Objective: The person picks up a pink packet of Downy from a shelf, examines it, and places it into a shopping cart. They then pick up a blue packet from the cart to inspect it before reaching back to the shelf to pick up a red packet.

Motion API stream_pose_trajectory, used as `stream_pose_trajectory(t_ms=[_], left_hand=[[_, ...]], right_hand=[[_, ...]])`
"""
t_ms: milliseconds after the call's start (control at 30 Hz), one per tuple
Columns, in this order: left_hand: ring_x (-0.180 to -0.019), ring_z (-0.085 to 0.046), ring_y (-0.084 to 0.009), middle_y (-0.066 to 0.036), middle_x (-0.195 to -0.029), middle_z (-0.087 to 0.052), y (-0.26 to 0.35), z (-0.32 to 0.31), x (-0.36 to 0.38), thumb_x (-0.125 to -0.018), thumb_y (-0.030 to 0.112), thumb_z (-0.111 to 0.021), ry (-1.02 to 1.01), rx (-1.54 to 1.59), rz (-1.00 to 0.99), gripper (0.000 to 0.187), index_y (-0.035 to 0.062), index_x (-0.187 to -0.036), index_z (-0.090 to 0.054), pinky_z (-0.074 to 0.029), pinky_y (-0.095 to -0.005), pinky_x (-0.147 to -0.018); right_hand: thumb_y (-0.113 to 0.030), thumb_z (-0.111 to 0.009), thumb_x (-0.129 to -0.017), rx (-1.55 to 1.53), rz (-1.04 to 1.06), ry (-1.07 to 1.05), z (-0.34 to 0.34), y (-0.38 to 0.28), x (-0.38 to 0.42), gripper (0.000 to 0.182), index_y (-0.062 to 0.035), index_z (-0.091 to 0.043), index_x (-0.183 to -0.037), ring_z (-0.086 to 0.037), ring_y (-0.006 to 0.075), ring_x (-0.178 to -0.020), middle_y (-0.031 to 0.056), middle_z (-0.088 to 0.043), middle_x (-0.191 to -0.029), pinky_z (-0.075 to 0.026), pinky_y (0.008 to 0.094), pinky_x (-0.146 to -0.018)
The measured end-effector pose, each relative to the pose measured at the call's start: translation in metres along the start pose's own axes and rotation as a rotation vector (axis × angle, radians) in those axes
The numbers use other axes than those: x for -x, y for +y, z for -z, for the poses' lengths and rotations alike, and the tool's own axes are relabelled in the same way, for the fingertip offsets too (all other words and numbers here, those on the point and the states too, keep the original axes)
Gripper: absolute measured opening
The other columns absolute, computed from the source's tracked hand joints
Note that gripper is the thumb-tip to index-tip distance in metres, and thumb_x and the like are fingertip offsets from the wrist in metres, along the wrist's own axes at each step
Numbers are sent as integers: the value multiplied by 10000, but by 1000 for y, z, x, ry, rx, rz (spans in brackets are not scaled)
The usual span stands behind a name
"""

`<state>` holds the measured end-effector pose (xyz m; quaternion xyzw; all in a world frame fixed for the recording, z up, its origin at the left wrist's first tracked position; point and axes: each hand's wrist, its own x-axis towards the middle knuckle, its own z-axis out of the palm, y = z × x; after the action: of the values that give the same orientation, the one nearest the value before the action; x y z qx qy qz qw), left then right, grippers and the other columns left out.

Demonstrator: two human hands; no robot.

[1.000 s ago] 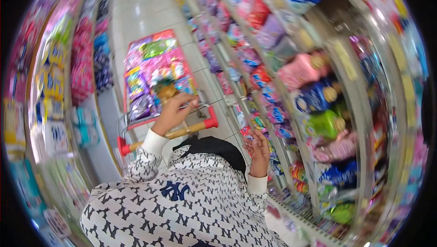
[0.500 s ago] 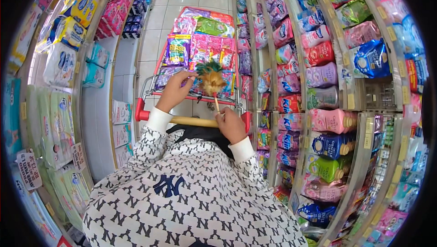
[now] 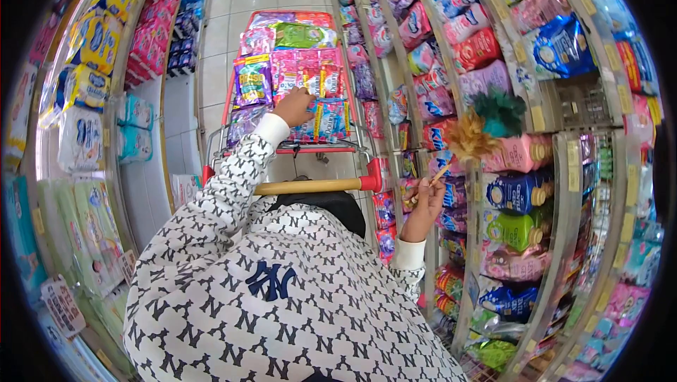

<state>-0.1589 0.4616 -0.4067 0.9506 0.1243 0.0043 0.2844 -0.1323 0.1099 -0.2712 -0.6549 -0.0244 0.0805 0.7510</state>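
Off to the right, my right hand (image 3: 426,206) is closed round the thin wooden handle of a feather duster (image 3: 471,137). Its tan and dark green feathers overlap the shelf of pouches and bottles in this view. My left hand (image 3: 293,107) is over the shopping cart (image 3: 229,111), its fingers bunched at the packets. Whether they pinch one I cannot tell. Around that hand lie pink packets (image 3: 285,72), a purple and yellow packet (image 3: 252,84) and blue-and-red packets (image 3: 328,122). The cart's yellow handlebar (image 3: 307,187) is in front of my body, with neither hand on it.
Shelves line both sides of the aisle. On the right are detergent pouches (image 3: 476,51) and capped bottles (image 3: 518,192); on the left, diaper packs (image 3: 92,40) and teal packs (image 3: 135,144). Tiled floor (image 3: 218,37) shows beside the cart and ahead of it.
My right hand has carried the feather duster from above the cart to the right-hand shelf. My left hand has left the duster's feathers and moved forward over the packets. The view has shifted slightly.
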Motion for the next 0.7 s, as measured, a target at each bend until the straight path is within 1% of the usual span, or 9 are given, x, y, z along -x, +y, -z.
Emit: stream_pose_trajectory(t_ms=[33,67,167,200,300,433,467,567,700], left_hand=[[-1191,-493,-367,-189,-1212,-557,7,-1,-9,-776,192,-707,-30,-25,-3,470,50,-1215,-618,-459,-456,-973],[-1202,-475,-369,-188,-1225,-541,9,-8,-17,-761,191,-716,-59,9,-37,515,47,-1243,-602,-454,-456,-985],[-1195,-488,-363,-189,-1224,-545,16,-24,-34,-749,177,-719,-142,-60,-59,525,36,-1240,-594,-454,-447,-989],[-1174,-507,-366,-193,-1214,-551,16,-26,-34,-750,159,-712,-119,-57,-88,493,22,-1210,-598,-456,-445,-986],[-1148,-524,-371,-191,-1197,-558,13,-36,-39,-752,151,-709,-35,-26,-72,463,14,-1181,-600,-456,-448,-982],[-1076,-549,-376,-197,-1086,-594,-4,-37,-44,-767,157,-689,29,102,-81,283,62,-1032,-657,-465,-467,-901],[-1015,-569,-382,-202,-1011,-610,-20,-42,-54,-802,183,-659,91,109,-170,181,73,-944,-675,-465,-469,-878],[-968,-608,-379,-196,-997,-646,-55,-42,-83,-825,198,-625,155,197,40,197,65,-956,-688,-481,-470,-859],[-944,-645,-366,-183,-1023,-681,-94,-48,-110,-809,195,-619,125,201,166,284,58,-1051,-675,-502,-473,-847]], right_hand=[[-178,-565,-989,-57,-47,30,5,4,2,111,-93,-498,-1012,-427,31,-566,-18,-527,-762,-328,177,-494],[-197,-573,-986,-102,-91,62,8,13,5,113,-109,-505,-1012,-340,18,-501,-44,-435,-686,-256,179,-440],[-230,-578,-985,-242,-305,71,1,10,23,134,-118,-521,-1034,-300,17,-477,-56,-370,-647,-230,187,-423],[-257,-561,-997,-234,-341,88,-6,8,29,140,-120,-540,-1020,-260,18,-446,-67,-344,-624,-199,192,-387],[-249,-557,-999,-233,-367,52,-12,16,41,149,-113,-551,-1059,-268,15,-444,-64,-351,-629,-216,187,-390],[-257,-563,-993,-207,-363,32,-10,16,43,198,-86,-548,-1092,-284,11,-470,-60,-361,-646,-222,184,-425],[-246,-559,-993,-211,-364,36,-9,16,42,193,-86,-549,-1101,-285,10,-470,-61,-363,-648,-223,182,-422],[-235,-556,-992,-199,-364,14,-5,15,39,183,-87,-551,-1099,-284,9,-469,-62,-362,-647,-224,179,-419],[-226,-558,-990,-200,-370,3,-7,12,35,171,-94,-556,-1098,-288,7,-467,-63,-370,-642,-226,178,-417]])
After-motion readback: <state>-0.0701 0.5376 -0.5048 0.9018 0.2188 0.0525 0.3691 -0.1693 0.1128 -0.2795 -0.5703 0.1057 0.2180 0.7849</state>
